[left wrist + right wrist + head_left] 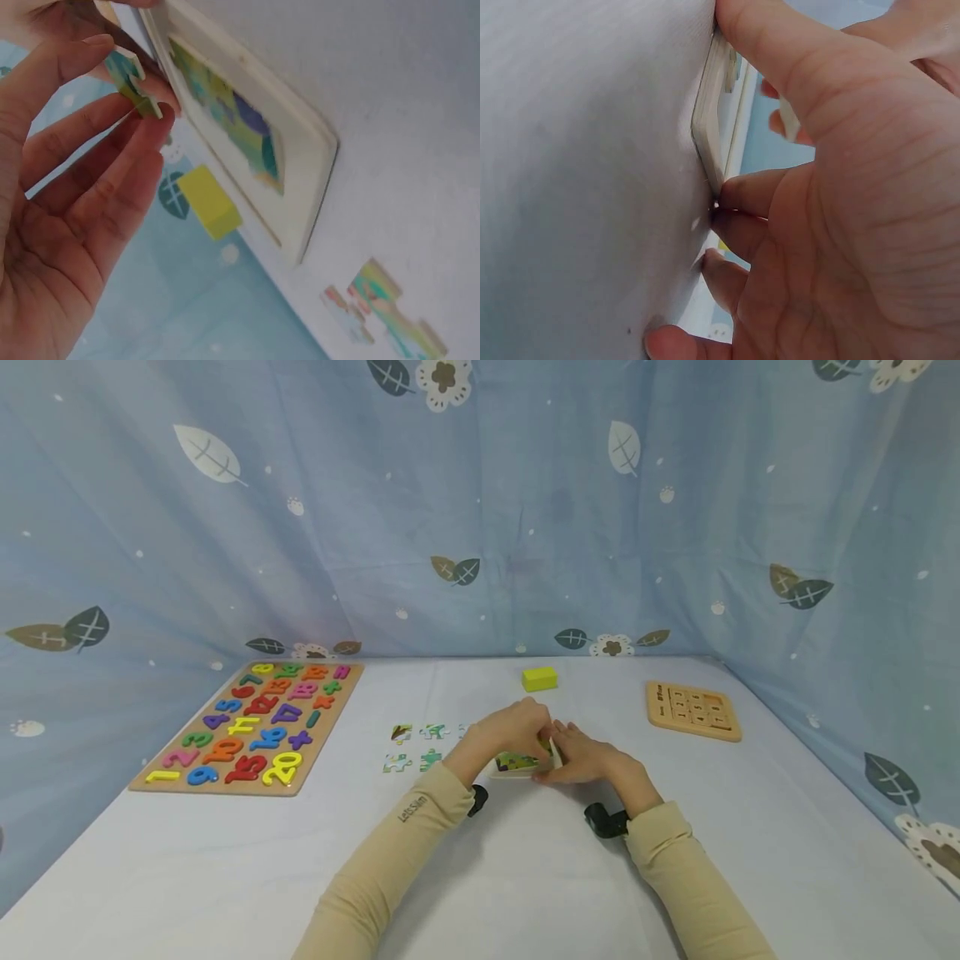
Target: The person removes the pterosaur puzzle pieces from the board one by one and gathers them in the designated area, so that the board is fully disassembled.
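My left hand (516, 727) pinches a small jigsaw piece (133, 84) between thumb and fingertips, tilted above the puzzle board. The piece has green and teal print and a pale edge. Under both hands, the pale-framed puzzle board (306, 161) lies on the table, with colourful pieces (225, 112) inside its frame. On its right side, my right hand (588, 755) grips the board, thumb at the near corner and fingers along the far edge in the right wrist view. The hands hide much of the board from the head view.
Loose jigsaw pieces (397, 763) lie left of the board. Behind it stands a yellow-green block (540, 679). A wooden number board (322, 760) with coloured numerals is at the left, a small wooden number tray (660, 720) at the right. A patterned blue curtain (517, 510) closes the back.
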Demonstrator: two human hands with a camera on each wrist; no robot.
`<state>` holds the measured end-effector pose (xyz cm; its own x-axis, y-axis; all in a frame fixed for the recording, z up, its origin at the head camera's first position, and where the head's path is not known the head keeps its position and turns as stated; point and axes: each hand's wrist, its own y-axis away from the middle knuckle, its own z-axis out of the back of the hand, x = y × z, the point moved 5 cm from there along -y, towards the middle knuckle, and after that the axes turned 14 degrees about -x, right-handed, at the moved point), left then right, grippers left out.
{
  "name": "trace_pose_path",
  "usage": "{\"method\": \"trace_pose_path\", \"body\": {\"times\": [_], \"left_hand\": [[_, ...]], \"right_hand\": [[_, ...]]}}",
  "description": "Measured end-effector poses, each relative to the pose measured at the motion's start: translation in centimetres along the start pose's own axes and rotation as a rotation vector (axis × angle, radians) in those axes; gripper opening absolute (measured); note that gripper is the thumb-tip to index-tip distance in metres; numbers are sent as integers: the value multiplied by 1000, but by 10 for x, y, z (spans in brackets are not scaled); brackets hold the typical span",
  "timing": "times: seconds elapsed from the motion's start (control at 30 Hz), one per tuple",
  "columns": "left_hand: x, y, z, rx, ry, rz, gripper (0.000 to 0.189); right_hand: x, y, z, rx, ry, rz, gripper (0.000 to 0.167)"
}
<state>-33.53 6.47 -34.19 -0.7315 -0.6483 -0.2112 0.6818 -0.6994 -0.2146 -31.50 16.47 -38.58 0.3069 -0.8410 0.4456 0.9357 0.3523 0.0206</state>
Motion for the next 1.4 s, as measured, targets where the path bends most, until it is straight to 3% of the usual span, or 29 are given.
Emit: {"method": "trace_pose_path", "body": {"times": [0.2, 0.5, 0.8, 1.0, 1.2, 1.4], "left_hand": [[0, 7, 8, -8, 11, -32, 11], [2, 23, 13, 46, 1, 4, 8], [9, 38, 16, 59, -74, 52, 12], [15, 50, 17, 65, -42, 81, 27], [19, 59, 18, 57, -20, 67, 42], [22, 73, 20, 58, 2, 89, 31]], "right_hand": [[1, 0, -1, 18, 22, -20, 103], [0, -2, -2, 18, 50, -30, 105], [-3, -2, -3, 9, 54, -28, 107], [-1, -1, -2, 12, 43, -21, 107], [0, 0, -1, 8, 45, -22, 106], [1, 2, 0, 3, 51, -18, 105]]}}
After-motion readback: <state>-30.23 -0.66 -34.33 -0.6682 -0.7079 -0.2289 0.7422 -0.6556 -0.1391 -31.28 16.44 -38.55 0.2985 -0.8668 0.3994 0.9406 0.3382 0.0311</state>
